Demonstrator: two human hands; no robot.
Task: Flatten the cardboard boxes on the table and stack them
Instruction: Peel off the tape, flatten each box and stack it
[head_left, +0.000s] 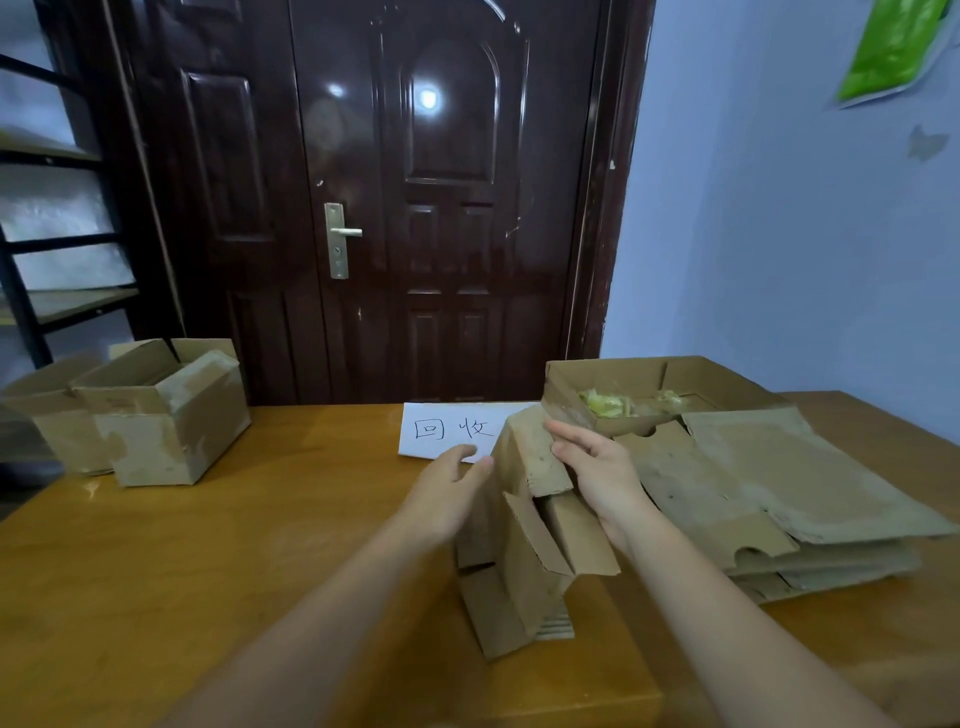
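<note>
Dim, cool indoor light — two ceiling-lamp glare spots shine on the glossy dark door (415, 197). The wooden table (208, 545) carries a soft sheen. Wide-angle bending bows the edges; the nearest forearms look slightly soft.

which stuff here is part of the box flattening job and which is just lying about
Part of the job:
- half-collapsed box, held by left hand and right hand
- flattened stack
- upright boxes at the table's left
- open box with scraps

Lying about:
- handwritten paper sign
- shelf rack
- door
</note>
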